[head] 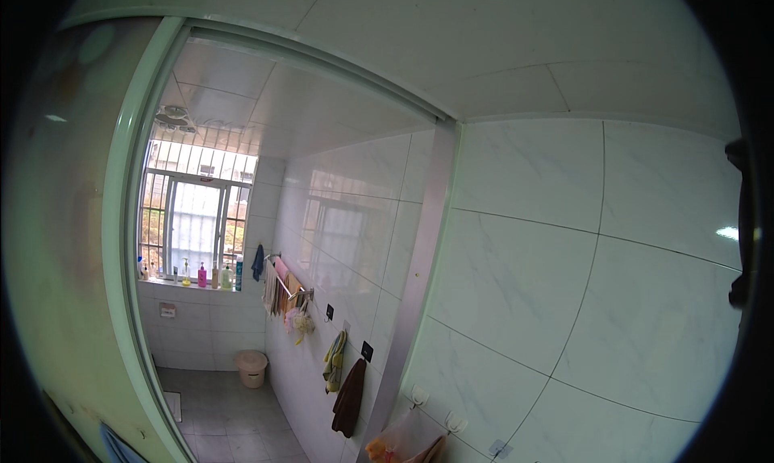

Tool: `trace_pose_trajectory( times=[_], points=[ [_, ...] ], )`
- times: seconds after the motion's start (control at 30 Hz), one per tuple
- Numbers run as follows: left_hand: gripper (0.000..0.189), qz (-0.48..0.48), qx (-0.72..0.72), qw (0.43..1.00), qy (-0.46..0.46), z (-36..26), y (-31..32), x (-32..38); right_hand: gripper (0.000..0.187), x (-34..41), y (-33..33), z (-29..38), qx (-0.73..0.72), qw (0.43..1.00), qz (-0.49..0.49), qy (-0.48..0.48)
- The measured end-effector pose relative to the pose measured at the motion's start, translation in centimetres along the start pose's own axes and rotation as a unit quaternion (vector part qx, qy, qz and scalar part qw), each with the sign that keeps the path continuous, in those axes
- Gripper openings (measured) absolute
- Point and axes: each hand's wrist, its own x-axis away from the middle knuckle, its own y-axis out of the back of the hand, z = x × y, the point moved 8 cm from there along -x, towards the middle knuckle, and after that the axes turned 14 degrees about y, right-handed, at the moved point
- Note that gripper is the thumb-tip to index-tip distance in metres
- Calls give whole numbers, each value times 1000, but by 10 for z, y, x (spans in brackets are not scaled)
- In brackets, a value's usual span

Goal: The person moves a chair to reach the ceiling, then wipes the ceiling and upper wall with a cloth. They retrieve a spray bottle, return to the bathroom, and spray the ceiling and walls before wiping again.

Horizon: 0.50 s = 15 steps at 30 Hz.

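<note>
Neither of my hands is in view. Before me a doorway with a metal frame (417,269) opens into a tiled bathroom. Far inside, several pump bottles, among them a pink one (202,275), stand on the sill of a barred window (196,221). On the bathroom's right wall a metal towel rack (290,288) holds several cloths. Nearer, a yellow-green towel (334,363) and a dark brown towel (351,399) hang from hooks. A pink lidded bin (251,368) stands on the floor in the far corner.
A sliding door panel (66,221) fills the left side, with a blue cloth (118,445) at its bottom. White marbled tiles (514,269) cover the wall to the right. Low on it, a translucent plastic bag (405,433) hangs from a white hook (419,395).
</note>
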Motion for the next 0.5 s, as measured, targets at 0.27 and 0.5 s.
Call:
trace_pose_trajectory(
  times=[0.27, 0.5],
  points=[
    [42, -18, 2, 1000, -12, 1, 4, 3, 18, 0, 9, 1, 2, 1000, -10, -6],
    [44, -38, 2, 999, -25, 3, 6, 6, 18, -1, 18, 1, 2, 1000, -13, -14]
  ],
)
